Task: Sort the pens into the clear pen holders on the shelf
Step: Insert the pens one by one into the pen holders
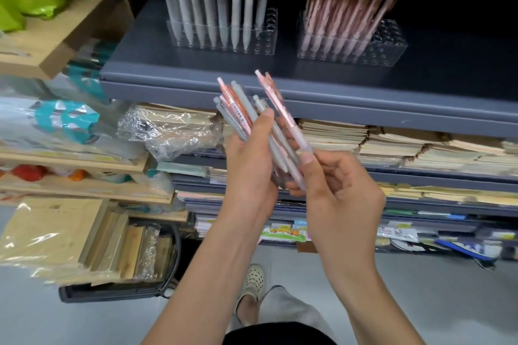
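Left hand [249, 168] clamped round mixed bundle [238, 113] of grey and pink pens, ends fanned upward, in front of grey shelf [179, 75] edge. Right hand [339, 193] pinches single pink pen [281, 115] between thumb and fingers, just beside bundle. On shelf: left clear holder [269, 36] with grey pens [208, 8] upright; right clear holder [391, 47] with pink pens [344, 8] leaning. Stacked notebooks [392, 143] on shelf below.

Stationery shop, retail aisle. Grey metal shelf unit [280, 84] w/ identical pens stocked by colour in clear pen holders [266, 36]: grey pens [208, 8] left, pink pens [344, 8] right. Lower tiers: stacked notebooks [392, 145], shrink-wrapped packs [168, 131]. Wooden rack [70, 162] alongside w/ bagged brown envelopes [47, 235]. Barcode sticker [241, 112] on one loose pen.
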`<move>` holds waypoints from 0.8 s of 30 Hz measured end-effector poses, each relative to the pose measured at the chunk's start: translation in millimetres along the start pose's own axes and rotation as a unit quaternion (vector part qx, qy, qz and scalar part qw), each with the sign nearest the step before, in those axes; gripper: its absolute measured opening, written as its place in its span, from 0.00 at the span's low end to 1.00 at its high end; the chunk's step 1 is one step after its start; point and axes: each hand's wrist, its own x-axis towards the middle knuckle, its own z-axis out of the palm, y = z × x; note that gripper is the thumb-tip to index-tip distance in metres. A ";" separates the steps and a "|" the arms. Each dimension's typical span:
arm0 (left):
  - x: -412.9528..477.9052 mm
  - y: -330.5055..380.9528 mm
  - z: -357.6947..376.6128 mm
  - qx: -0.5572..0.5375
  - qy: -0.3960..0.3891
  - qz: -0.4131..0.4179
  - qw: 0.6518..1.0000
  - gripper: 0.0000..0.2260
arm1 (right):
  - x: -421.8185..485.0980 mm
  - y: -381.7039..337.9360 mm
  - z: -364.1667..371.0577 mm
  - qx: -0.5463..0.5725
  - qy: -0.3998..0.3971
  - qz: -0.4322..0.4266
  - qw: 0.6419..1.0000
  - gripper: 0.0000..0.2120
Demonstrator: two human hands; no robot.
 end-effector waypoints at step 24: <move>22.7 -42.5 101.5 0.081 0.083 0.131 0.985 0.13 | 125.1 11.9 -96.3 -0.017 -0.318 0.102 0.942 0.05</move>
